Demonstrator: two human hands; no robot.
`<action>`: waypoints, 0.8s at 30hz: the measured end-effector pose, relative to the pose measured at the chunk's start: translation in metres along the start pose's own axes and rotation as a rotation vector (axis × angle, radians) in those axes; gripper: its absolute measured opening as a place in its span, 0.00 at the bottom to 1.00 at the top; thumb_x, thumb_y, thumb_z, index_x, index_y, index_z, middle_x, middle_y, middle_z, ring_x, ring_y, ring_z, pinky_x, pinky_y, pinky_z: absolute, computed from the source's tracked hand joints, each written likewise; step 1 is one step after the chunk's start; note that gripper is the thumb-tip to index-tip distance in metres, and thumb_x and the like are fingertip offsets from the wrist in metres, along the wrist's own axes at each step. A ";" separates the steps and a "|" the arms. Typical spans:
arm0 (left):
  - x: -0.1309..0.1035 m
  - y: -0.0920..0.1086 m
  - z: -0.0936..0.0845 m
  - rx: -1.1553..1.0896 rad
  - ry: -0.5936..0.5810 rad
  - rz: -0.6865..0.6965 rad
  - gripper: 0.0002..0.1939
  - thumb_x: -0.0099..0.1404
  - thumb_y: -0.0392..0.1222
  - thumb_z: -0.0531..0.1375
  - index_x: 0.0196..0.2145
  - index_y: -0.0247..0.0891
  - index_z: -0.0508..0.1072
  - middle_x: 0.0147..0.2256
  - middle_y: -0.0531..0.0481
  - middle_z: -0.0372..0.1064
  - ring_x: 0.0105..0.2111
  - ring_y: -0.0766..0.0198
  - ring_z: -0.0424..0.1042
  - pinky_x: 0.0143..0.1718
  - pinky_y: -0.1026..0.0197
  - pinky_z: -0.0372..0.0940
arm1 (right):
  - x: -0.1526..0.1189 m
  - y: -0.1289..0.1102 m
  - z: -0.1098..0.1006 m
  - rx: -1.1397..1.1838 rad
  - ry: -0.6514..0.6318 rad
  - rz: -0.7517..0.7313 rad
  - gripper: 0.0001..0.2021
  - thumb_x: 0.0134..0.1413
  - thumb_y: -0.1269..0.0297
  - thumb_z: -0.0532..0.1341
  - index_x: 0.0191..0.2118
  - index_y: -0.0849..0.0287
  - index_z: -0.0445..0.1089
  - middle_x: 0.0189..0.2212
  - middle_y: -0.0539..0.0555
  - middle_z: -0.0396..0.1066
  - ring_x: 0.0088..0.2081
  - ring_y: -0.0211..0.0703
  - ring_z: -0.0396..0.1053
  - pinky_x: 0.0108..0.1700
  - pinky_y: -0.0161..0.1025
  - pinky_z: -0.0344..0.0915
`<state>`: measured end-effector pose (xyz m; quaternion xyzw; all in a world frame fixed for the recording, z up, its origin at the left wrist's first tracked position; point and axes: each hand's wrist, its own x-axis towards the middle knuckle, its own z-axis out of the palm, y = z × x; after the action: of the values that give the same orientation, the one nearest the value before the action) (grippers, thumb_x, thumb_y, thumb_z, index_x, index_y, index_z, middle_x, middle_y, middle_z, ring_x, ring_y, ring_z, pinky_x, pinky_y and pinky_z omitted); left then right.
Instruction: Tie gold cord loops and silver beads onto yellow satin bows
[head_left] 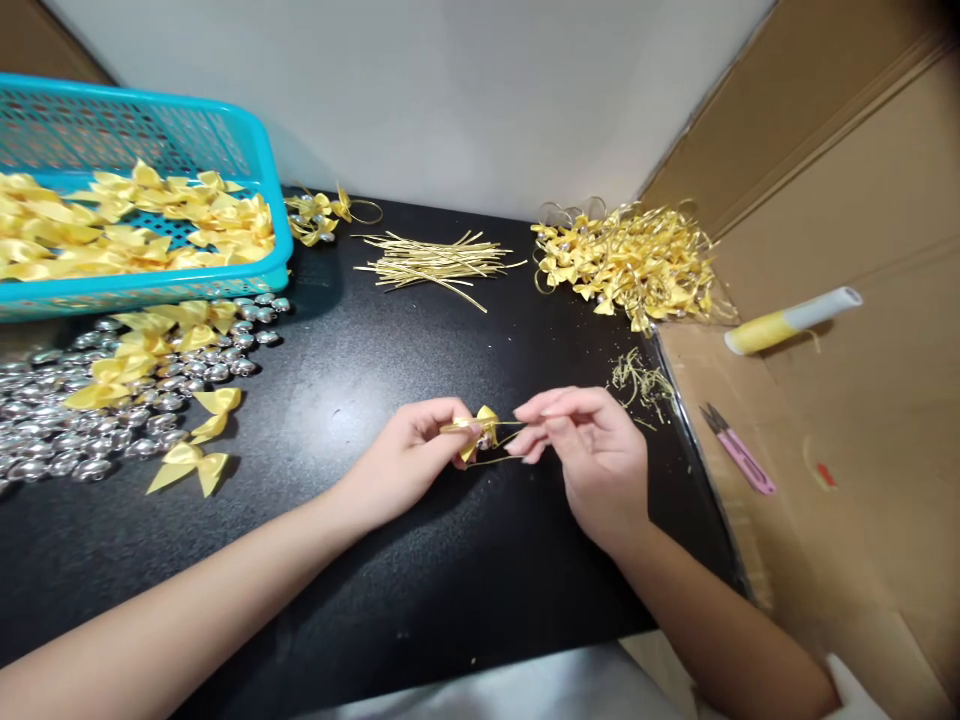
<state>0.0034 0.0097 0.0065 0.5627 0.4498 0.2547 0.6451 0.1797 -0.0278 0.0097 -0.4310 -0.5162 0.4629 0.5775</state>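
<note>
Near the middle of the black table, my left hand [427, 445] pinches a yellow ribbon bow [487, 425] between thumb and fingers. A thin gold cord [499, 459] runs from the bow across to my right hand [592, 450]. The fingertips of my right hand are closed on that cord, holding it stretched in a narrow loop. Something small and shiny shows at the bow's middle, partly covered by my left fingers.
A turquoise basket [274, 200] of bows stands left, above silver beads [45, 440] and loose bows [191, 467]. Cut gold cords [439, 262] lie at the back. Corded bows [630, 260] are piled right, near cord scraps [641, 382], pink snips [739, 455] and a tube [795, 320].
</note>
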 end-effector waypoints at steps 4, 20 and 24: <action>0.013 0.007 -0.010 0.047 -0.024 0.000 0.15 0.62 0.48 0.56 0.22 0.37 0.65 0.21 0.56 0.62 0.23 0.69 0.59 0.28 0.65 0.55 | 0.012 -0.006 -0.007 0.146 -0.048 0.244 0.04 0.53 0.67 0.67 0.35 0.57 0.73 0.32 0.49 0.78 0.33 0.37 0.79 0.35 0.32 0.77; 0.066 0.003 -0.022 0.665 0.048 0.417 0.14 0.66 0.44 0.55 0.24 0.37 0.69 0.27 0.52 0.70 0.33 0.61 0.63 0.42 0.57 0.54 | 0.069 -0.038 -0.068 0.223 0.234 -0.103 0.06 0.47 0.67 0.71 0.29 0.45 0.79 0.26 0.39 0.76 0.29 0.22 0.74 0.33 0.18 0.69; 0.066 0.007 -0.026 0.636 -0.011 0.388 0.16 0.65 0.45 0.55 0.21 0.37 0.67 0.24 0.52 0.68 0.32 0.61 0.63 0.41 0.58 0.55 | 0.070 -0.077 -0.099 0.587 0.446 -0.190 0.24 0.61 0.72 0.46 0.27 0.64 0.80 0.33 0.46 0.77 0.34 0.23 0.76 0.29 0.25 0.57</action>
<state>0.0133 0.0794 -0.0054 0.8111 0.3882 0.2167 0.3801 0.2873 0.0237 0.0890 -0.2877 -0.2607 0.4303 0.8150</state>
